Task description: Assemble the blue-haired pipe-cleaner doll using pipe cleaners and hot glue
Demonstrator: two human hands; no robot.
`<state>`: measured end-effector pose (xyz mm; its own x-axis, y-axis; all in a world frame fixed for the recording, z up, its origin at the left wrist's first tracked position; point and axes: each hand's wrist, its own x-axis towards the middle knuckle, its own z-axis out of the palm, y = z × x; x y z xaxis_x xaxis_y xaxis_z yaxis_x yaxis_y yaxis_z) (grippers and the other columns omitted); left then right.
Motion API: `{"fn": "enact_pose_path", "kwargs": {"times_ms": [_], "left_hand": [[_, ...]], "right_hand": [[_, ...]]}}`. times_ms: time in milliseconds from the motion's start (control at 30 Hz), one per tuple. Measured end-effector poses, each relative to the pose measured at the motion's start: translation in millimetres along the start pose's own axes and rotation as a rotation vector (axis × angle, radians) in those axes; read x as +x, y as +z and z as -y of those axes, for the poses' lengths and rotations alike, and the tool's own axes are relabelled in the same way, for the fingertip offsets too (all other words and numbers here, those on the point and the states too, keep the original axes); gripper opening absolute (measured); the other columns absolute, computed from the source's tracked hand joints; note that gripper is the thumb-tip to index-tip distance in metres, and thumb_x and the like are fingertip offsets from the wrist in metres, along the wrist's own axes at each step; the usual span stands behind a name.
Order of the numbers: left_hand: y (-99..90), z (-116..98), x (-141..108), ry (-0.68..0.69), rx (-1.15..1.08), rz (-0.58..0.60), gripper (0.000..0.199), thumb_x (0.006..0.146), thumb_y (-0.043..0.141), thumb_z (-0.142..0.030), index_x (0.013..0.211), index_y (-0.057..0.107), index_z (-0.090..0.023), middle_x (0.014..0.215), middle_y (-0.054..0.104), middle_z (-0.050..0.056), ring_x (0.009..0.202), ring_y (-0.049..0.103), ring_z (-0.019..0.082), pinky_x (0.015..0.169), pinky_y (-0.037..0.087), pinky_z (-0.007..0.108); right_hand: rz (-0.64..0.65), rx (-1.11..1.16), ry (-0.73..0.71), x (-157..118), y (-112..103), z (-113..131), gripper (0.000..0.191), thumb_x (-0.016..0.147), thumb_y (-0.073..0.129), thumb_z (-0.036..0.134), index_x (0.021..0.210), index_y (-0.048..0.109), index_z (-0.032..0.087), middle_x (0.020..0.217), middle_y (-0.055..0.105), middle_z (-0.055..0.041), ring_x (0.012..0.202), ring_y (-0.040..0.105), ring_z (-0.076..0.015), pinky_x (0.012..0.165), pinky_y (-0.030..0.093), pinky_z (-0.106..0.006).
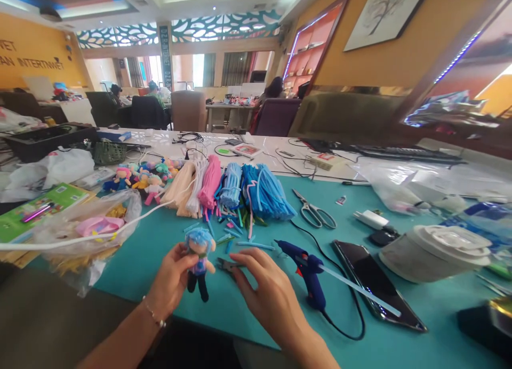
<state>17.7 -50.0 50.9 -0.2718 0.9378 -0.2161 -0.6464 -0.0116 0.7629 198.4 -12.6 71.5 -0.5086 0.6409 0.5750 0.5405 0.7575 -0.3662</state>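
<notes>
Between the thumb and fingers of my left hand (168, 281), a small fuzzy doll (197, 262) is held upright. It has light blue hair, a pale face, a blue-purple top and dark legs. Just to its right, my right hand (272, 291) has thumb and fingers around a small pair of pliers (229, 264), its dark jaws pointing at the doll. The handles are partly hidden by the fingers. Cut pieces of blue pipe cleaner (256, 245) lie behind the hands on the green mat (148, 262).
Bundles of pipe cleaners (268, 193) lie behind, beside several small dolls (150, 179). To the right are scissors (314, 211), a blue glue gun (306, 273) with its cord, a phone (376, 283) and a lidded white container (434, 254). A plastic bag (86, 246) lies left, under a white cable.
</notes>
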Motion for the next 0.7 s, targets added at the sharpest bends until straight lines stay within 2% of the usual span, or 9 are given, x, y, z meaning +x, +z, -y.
{"fn": "enact_pose_path", "kwargs": {"times_ms": [167, 367, 567, 700], "left_hand": [[14.9, -11, 36, -0.067, 0.014, 0.06, 0.024, 0.055, 0.079, -0.009, 0.073, 0.063, -0.013, 0.066, 0.072, 0.003, 0.054, 0.066, 0.015, 0.058, 0.049, 0.025], [23.0, -7, 70, -0.081, -0.045, 0.041, 0.027, 0.049, 0.078, -0.002, 0.065, 0.06, -0.015, 0.058, 0.069, 0.0, 0.05, 0.062, 0.012, 0.056, 0.048, 0.023], [15.6, 6, 75, -0.124, -0.111, 0.057, 0.028, 0.049, 0.081, -0.007, 0.068, 0.062, -0.015, 0.061, 0.068, -0.001, 0.052, 0.061, 0.012, 0.059, 0.049, 0.026], [10.3, 11, 68, -0.174, -0.091, 0.078, 0.026, 0.053, 0.082, -0.013, 0.072, 0.064, -0.014, 0.072, 0.072, 0.003, 0.054, 0.063, 0.014, 0.063, 0.051, 0.031]], "right_hand": [[0.056, 0.081, 0.056, 37, 19, -17, 0.022, 0.085, 0.05, 0.012, 0.096, 0.068, 0.018, 0.089, 0.069, -0.0085, 0.082, 0.068, -0.0221, 0.073, 0.055, -0.034], [0.119, 0.16, 0.204, 44, 38, -33, 0.026, 0.079, 0.05, 0.008, 0.095, 0.07, 0.016, 0.085, 0.07, -0.0077, 0.073, 0.068, -0.0203, 0.071, 0.055, -0.033], [0.042, 0.486, 0.41, 36, 50, -45, 0.023, 0.08, 0.054, 0.019, 0.096, 0.07, 0.018, 0.09, 0.074, -0.008, 0.081, 0.07, -0.0223, 0.074, 0.057, -0.034], [0.012, 0.639, 0.473, 29, 55, -46, 0.019, 0.08, 0.057, 0.025, 0.094, 0.07, 0.019, 0.09, 0.075, -0.0078, 0.084, 0.071, -0.023, 0.075, 0.057, -0.034]]}}
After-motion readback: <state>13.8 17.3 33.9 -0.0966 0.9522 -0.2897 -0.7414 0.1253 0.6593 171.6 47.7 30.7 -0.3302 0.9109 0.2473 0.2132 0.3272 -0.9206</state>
